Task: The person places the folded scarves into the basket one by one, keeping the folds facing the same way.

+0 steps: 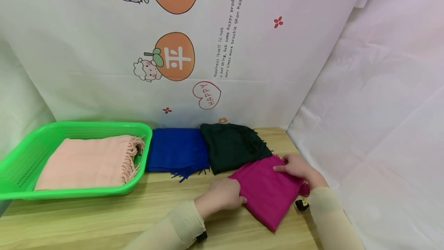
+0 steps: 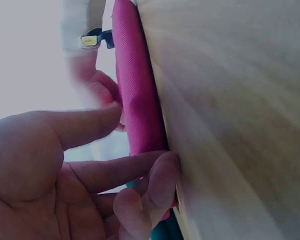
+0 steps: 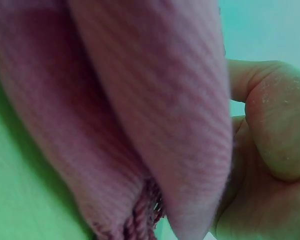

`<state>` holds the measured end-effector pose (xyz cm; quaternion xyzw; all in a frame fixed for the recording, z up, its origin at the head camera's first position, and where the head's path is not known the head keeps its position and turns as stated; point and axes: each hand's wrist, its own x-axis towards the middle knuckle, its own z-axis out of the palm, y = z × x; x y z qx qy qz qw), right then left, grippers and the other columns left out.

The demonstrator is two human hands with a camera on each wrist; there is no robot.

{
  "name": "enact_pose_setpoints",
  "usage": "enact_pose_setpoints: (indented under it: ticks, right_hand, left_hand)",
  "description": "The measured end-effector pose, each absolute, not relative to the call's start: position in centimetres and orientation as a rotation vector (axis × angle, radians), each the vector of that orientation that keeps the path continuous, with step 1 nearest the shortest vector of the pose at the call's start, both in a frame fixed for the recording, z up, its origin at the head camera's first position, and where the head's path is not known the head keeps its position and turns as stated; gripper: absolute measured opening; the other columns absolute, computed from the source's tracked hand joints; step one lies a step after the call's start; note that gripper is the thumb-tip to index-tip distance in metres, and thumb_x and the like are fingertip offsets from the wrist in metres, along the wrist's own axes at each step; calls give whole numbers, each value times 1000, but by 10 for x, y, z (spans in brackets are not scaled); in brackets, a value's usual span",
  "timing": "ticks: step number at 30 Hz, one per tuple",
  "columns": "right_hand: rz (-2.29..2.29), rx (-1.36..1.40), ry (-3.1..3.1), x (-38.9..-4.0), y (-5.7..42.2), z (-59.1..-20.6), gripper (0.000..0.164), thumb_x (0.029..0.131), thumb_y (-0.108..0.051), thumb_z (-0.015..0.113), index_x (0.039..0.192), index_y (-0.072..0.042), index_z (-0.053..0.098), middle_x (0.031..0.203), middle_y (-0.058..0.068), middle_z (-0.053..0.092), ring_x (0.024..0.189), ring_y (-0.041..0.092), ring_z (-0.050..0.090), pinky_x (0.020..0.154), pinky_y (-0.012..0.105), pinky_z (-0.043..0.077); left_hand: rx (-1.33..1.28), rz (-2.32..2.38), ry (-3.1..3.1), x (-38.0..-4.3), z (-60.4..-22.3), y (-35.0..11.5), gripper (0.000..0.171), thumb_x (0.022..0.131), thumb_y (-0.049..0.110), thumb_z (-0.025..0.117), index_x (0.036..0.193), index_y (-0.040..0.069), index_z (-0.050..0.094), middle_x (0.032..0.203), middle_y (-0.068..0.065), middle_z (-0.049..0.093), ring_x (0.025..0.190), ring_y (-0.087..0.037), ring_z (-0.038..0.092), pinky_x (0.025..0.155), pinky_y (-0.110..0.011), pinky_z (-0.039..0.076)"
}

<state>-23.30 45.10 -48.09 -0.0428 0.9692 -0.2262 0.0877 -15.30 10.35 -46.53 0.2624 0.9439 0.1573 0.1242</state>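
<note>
A folded magenta scarf (image 1: 268, 188) with fringe lies at an angle on the wooden table, its far corner against a dark green folded scarf (image 1: 232, 146). My left hand (image 1: 223, 194) holds its left edge. The left wrist view shows that thumb (image 2: 90, 125) over the cloth's upper face and the fingers bent low at its side, by the tabletop. At the far right edge, my right hand (image 1: 296, 167) grips the scarf with the thumb on top; its other fingertips are hidden by the cloth. Up close in the right wrist view, the folded layers (image 3: 160, 110) hang apart above the fringe.
A blue folded scarf (image 1: 178, 149) lies between the green scarf and a green plastic basket (image 1: 83, 193) at the left. Inside the basket is a pale pink fringed scarf (image 1: 86, 163). White printed sheeting (image 1: 249, 99) rises behind the table, with more at both sides.
</note>
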Motion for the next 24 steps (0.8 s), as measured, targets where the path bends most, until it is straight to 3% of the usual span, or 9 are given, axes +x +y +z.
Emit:
enact_pose_setpoints:
  ticks: [7, 11, 14, 20, 24]
  right_hand:
    - [-681, -98, 2892, -228, 450, -484, 45, 102, -48, 81, 108, -4, 76, 94, 4, 72, 80, 20, 63, 72, 39, 54]
    - [-667, -81, 2912, -224, 447, -484, 48, 102, -50, 80, 109, -3, 76, 96, 5, 73, 83, 21, 64, 77, 42, 55]
    - [-616, -64, 2927, -220, 445, -484, 54, 102, -53, 78, 113, 0, 77, 100, 8, 75, 88, 24, 67, 82, 47, 57]
    - [-575, 15, 2902, -211, 439, -480, 80, 104, -57, 73, 138, 16, 65, 127, 29, 73, 112, 40, 71, 99, 60, 57]
    - [-614, 72, 2879, -207, 434, -477, 83, 105, -54, 73, 142, 19, 60, 128, 32, 71, 110, 40, 70, 96, 58, 57]
  left_hand:
    - [699, 774, 2583, -156, -473, 102, 58, 102, 48, 78, 58, 20, 53, 55, 5, 50, 50, -15, 52, 48, -32, 40]
    - [623, 1006, 2448, -160, -477, 99, 57, 101, 45, 80, 57, 18, 56, 49, 2, 54, 45, -17, 56, 46, -31, 42]
    - [597, 1149, 2348, -162, -478, 98, 54, 101, 41, 81, 59, 15, 59, 54, -3, 61, 49, -18, 60, 50, -32, 50]
    - [491, 1398, 2174, -162, -477, 97, 35, 100, 30, 84, 81, 7, 68, 77, -14, 75, 65, -26, 73, 58, -40, 63]
    - [393, 1532, 2031, -163, -478, 97, 29, 102, 25, 83, 93, 2, 67, 88, -22, 75, 73, -36, 79, 59, -42, 65]
